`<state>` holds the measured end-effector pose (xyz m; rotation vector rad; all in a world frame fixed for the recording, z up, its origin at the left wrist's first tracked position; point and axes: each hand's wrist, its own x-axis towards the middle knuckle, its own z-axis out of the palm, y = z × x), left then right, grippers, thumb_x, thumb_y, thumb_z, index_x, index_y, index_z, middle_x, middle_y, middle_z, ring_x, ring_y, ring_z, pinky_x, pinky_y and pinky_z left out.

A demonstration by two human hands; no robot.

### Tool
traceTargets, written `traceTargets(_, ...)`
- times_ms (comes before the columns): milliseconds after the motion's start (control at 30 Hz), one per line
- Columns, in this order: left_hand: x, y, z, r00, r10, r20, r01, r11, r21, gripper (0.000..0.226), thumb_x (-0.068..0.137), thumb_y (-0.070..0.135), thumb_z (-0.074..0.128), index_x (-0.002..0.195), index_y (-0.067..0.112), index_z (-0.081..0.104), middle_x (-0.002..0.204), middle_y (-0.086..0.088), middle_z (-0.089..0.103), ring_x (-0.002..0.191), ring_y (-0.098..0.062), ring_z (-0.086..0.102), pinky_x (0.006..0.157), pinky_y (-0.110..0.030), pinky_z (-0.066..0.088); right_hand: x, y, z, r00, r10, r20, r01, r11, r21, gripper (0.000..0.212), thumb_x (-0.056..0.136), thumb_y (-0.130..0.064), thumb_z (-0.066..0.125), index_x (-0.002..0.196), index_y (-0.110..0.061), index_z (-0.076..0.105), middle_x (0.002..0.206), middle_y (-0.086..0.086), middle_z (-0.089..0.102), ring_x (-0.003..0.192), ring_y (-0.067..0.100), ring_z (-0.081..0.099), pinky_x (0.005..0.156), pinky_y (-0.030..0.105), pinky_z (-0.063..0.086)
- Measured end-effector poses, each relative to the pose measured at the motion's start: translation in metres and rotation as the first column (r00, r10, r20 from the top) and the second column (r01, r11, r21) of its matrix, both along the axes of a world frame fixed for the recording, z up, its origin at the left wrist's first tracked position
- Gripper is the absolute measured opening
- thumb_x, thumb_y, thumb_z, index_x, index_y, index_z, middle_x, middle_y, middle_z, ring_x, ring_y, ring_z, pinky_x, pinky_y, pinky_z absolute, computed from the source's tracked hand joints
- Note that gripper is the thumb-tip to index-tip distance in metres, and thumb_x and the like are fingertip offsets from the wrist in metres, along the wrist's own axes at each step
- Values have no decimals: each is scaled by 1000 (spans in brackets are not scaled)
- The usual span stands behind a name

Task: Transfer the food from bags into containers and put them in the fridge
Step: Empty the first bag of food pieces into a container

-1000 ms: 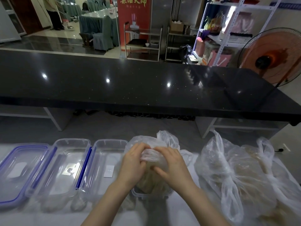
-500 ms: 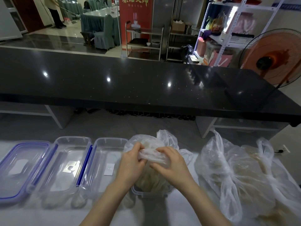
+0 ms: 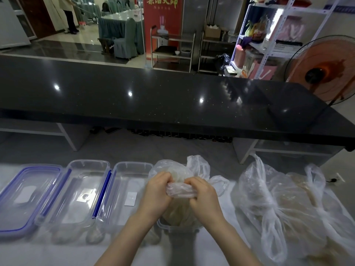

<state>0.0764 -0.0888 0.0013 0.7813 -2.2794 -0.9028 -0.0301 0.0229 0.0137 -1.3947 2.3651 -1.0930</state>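
Lower left of the frame: a blue-rimmed lid (image 3: pixel 25 198) lies flat on the white worktop (image 3: pixel 57 254); just right of it an open clear tub (image 3: pixel 76 192) with a blue clip at each long side; beside that a second clear tub (image 3: pixel 124 191), also open. Lower centre: a third tub (image 3: pixel 172 227), only its near rim visible, carries a thin plastic bag (image 3: pixel 197 167) of pale food, the bag standing inside it; left hand (image 3: pixel 156 192), grip clenched on the bunched bag neck; right hand (image 3: pixel 204 198), grip likewise clenched on the same twisted plastic, the two hands close together with the neck stretched between them; what the food is cannot be told through the film. Lower right: two larger bags (image 3: pixel 284 208) of pale food, tied at the handles, slumped on the worktop near the bag in hand but apart from it. Middle band: a long black counter (image 3: pixel 153 100) across the whole width, beyond a strip of grey floor. Upper left: covered chairs and a table; upper centre: a red banner (image 3: pixel 163 20); upper right: a white shelf (image 3: pixel 269 35) of goods; far right: an orange fan (image 3: pixel 324 70).
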Motion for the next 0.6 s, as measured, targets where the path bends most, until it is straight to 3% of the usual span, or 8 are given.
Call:
traceTargets(133, 3, 7, 5, 993, 27, 111, -25, 999, -23, 19, 82, 16, 61, 78, 23, 43, 68, 8, 56, 61, -12, 48, 52, -31, 39, -5, 11, 7, 981, 47, -188, -16, 986, 167, 39, 81, -8, 53, 114, -27, 64, 91, 4, 69, 85, 26, 60, 75, 33, 43)
traceTargets(267, 5, 13, 2, 998, -36, 61, 36, 999, 1, 32, 78, 6, 65, 88, 33, 51, 80, 14, 62, 74, -6, 57, 61, -17, 43, -11, 8, 6, 925, -24, -379, 99, 979, 180, 21, 65, -10, 67, 78, -26, 68, 62, -4, 64, 60, 24, 58, 59, 29, 33)
traceTargets(333, 5, 14, 5, 998, -63, -27, 65, 994, 87, 38, 77, 2, 69, 90, 35, 54, 83, 16, 64, 79, -1, 60, 65, -9, 42, -12, 3, 3, 945, -71, -318, 118, 984, 131, 24, 67, -4, 66, 80, -25, 65, 70, -8, 65, 68, 19, 54, 62, 30, 37)
traceTargets(400, 6, 13, 11, 994, -74, -84, 87, 982, 168, 45, 73, 5, 74, 97, 37, 53, 91, 18, 63, 87, 2, 60, 71, -7, 44, -9, 1, 2, 986, -98, -139, 111, 990, 91, 32, 73, 1, 56, 93, -23, 64, 84, -6, 65, 80, 16, 54, 71, 32, 44)
traceTargets(500, 9, 10, 14, 988, -135, 76, 122, 980, 157, 53, 66, 24, 81, 103, 40, 45, 97, 22, 56, 87, 0, 56, 70, -6, 42, -10, 2, 2, 988, -82, 131, 79, 996, 28, 48, 74, 3, 50, 103, -33, 62, 96, -7, 66, 91, 9, 59, 80, 24, 50)
traceTargets(600, 11, 10, 10, 973, -111, 204, 111, 994, 12, 29, 79, 14, 66, 95, 33, 53, 89, 21, 57, 77, -4, 53, 59, -8, 38, -11, 6, 5, 986, 4, 166, -1, 1000, -17, 56, 73, 1, 47, 106, -42, 59, 102, -14, 64, 98, 4, 57, 84, 21, 48)
